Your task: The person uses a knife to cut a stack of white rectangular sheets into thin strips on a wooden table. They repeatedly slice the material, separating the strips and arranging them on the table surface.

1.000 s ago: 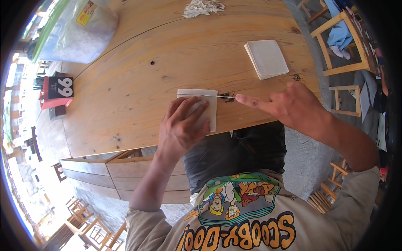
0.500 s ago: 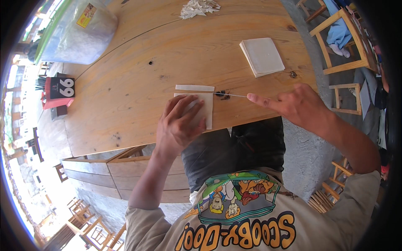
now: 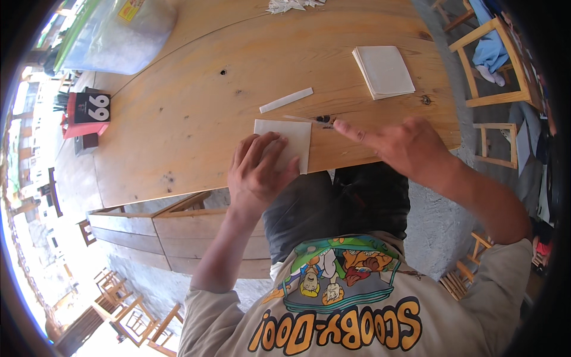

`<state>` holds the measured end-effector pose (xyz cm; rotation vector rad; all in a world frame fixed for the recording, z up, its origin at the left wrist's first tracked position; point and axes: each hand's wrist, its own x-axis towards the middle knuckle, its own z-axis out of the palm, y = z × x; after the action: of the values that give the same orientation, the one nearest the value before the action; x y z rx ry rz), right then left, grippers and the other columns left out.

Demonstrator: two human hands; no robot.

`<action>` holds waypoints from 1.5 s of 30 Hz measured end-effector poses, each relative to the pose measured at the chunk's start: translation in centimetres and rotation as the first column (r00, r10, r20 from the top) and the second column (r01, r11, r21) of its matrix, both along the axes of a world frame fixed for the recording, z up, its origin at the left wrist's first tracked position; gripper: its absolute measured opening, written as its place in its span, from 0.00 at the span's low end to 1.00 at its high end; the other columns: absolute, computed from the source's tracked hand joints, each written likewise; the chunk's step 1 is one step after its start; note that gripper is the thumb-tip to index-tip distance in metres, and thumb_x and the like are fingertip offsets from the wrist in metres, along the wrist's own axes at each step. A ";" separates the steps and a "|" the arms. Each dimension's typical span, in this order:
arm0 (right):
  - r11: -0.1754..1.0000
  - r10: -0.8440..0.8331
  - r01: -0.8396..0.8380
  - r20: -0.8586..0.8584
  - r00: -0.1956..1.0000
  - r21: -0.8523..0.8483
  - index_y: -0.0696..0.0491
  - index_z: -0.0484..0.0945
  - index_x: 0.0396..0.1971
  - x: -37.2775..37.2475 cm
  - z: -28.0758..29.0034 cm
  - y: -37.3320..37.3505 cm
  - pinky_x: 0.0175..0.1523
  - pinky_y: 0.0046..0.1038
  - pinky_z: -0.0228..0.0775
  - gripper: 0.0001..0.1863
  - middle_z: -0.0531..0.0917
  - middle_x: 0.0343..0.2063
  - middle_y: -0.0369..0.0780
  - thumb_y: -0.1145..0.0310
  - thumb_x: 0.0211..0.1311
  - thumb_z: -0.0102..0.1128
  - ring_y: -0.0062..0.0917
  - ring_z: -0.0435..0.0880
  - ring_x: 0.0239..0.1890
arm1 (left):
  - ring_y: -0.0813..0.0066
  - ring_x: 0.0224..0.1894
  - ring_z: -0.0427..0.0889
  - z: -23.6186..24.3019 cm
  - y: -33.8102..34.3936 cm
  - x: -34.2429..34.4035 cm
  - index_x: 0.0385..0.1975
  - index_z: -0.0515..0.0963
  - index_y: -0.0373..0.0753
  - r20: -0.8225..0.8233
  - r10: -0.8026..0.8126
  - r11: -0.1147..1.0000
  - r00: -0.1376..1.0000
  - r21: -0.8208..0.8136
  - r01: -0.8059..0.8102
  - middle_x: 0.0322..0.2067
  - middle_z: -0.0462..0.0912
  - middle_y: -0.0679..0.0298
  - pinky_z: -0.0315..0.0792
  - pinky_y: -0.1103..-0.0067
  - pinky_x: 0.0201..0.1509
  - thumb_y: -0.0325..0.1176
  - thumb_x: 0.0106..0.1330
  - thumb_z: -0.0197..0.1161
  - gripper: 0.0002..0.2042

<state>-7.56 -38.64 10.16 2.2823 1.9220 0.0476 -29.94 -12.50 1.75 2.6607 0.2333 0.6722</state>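
left hand (image 3: 263, 169) — palm down, fingers spread | right hand (image 3: 410, 143) — forefinger stretched leftward, elbow bent

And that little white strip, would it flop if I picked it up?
The white strip looks thin and narrow, so it's probably very light and might flop. It lies flat on the table, so a push would likely slide it, not roll it.

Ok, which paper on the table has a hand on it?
The squarish paper under the left hand; the narrow strip, the stack and the scrap pile lie untouched.
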 end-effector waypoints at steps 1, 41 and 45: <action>1.000 0.015 -0.015 -0.034 0.999 0.018 0.28 0.68 0.93 -0.7 -0.2 0.6 0.33 0.35 0.89 0.50 0.86 0.22 0.35 0.71 0.73 0.73 0.26 0.90 0.22 | 0.53 0.61 0.91 0.0 -0.1 0.0 0.54 0.95 0.43 0.008 0.010 1.000 1.000 -0.001 -0.010 0.58 0.94 0.64 0.90 0.61 0.64 0.38 0.61 0.90 0.21; 0.974 0.110 -0.086 0.104 0.988 -0.211 0.37 0.70 0.93 -3.4 5.3 4.3 0.33 0.30 0.74 0.44 0.85 0.21 0.27 0.64 0.78 0.67 0.20 0.88 0.24 | 0.47 0.60 0.90 0.9 0.1 0.7 0.46 0.93 0.39 -0.025 0.076 0.996 0.997 -0.047 -0.077 0.61 0.91 0.56 0.88 0.56 0.64 0.40 0.53 0.93 0.23; 0.977 0.087 -0.058 0.135 0.987 -0.205 0.34 0.69 0.93 -3.4 5.2 3.7 0.32 0.30 0.75 0.44 0.85 0.20 0.28 0.64 0.79 0.67 0.20 0.89 0.23 | 0.44 0.63 0.90 0.4 0.3 0.7 0.47 0.93 0.39 -0.050 0.064 0.998 0.997 -0.020 -0.065 0.68 0.90 0.56 0.87 0.54 0.70 0.41 0.53 0.93 0.24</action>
<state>-10.98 -34.93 15.38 2.0221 1.8466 0.0250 -29.20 -12.17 2.20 2.6614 0.3389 0.6203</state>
